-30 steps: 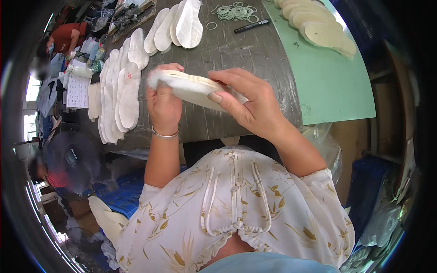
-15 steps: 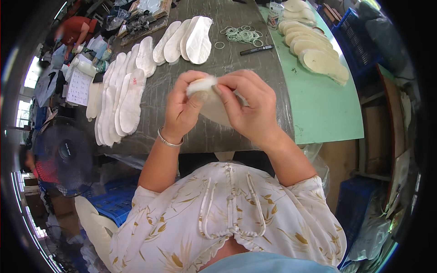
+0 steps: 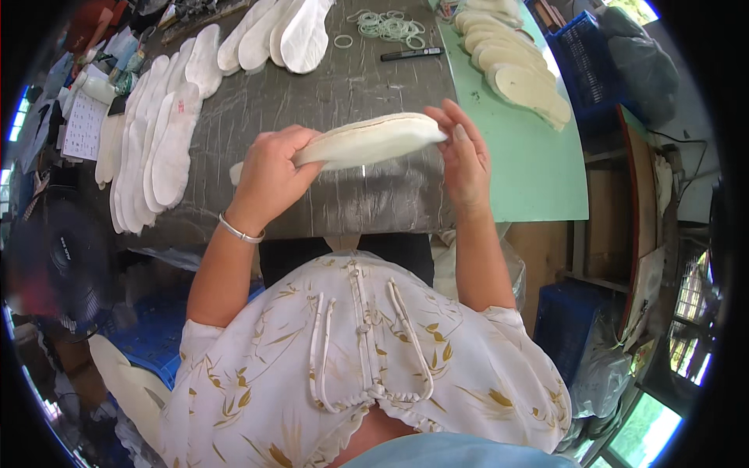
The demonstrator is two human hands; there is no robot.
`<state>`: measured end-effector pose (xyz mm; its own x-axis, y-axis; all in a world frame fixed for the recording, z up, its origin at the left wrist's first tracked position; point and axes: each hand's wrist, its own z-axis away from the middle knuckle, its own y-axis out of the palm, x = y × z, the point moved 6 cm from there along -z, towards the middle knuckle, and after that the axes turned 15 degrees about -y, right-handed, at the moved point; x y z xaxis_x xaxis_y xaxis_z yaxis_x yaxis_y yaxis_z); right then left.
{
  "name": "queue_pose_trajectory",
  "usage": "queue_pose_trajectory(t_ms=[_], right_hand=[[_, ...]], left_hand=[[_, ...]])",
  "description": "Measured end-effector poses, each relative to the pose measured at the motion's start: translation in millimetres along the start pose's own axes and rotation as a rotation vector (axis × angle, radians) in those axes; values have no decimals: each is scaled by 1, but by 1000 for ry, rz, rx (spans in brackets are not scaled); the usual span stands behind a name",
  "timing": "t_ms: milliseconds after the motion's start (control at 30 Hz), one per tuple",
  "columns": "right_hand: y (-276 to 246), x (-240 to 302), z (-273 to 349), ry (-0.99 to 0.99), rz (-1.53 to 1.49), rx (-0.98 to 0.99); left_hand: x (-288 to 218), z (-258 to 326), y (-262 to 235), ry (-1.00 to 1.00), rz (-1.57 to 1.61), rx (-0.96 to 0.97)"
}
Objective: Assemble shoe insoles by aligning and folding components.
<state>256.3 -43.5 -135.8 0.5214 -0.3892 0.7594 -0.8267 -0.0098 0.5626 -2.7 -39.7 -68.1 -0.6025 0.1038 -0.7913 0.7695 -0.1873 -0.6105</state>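
Gripping a pale layered insole (image 3: 374, 143) near the left end with the left hand (image 3: 277, 173), closing fingers and thumb around it, leaving a bit poking out past the wrist side. Meeting the right tip with the right hand (image 3: 466, 160), holding that one half open with fingers bending at the end; can't tell if properly pinching or just touching. Holding the whole thing up over the desk (image 3: 351, 204), tilting slightly, right end higher. Going left, seeing white insoles (image 3: 160, 148) overlapping on the desk, plus more white insoles (image 3: 285, 35) lying farther out. Also spotting pale green bands (image 3: 390, 29) heaping up at the far side, and a black pen (image 3: 412, 54) lying just nearer. Over right, seeing cream insoles (image 3: 530, 90) overlapping on a green board (image 3: 538, 183). Noticing a fan (image 3: 66, 253) at near left too.
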Motion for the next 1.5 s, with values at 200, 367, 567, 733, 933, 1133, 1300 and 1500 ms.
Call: queue_pose_trajectory(t_ms=[200, 367, 567, 733, 933, 1133, 1300, 1500], right_hand=[[36, 13, 14, -202, 774, 532], [54, -4, 22, -434, 996, 722], [58, -20, 25, -371, 943, 726], [60, -18, 29, -429, 1003, 785], [73, -16, 27, -338, 1058, 862], [113, -25, 28, -403, 1178, 896], [156, -59, 44, -431, 1292, 1027], [161, -69, 42, -378, 1284, 1014]], left_hand=[[24, 9, 28, 98, -371, -19], [38, 12, 44, 95, -379, 20], [50, 16, 43, 52, -402, 57], [65, 30, 11, 43, -414, -44], [123, 45, -20, -42, -215, -69], [136, 46, -17, -36, 124, -116], [143, 45, -13, -15, 190, -118], [140, 50, -13, 21, 260, -103]])
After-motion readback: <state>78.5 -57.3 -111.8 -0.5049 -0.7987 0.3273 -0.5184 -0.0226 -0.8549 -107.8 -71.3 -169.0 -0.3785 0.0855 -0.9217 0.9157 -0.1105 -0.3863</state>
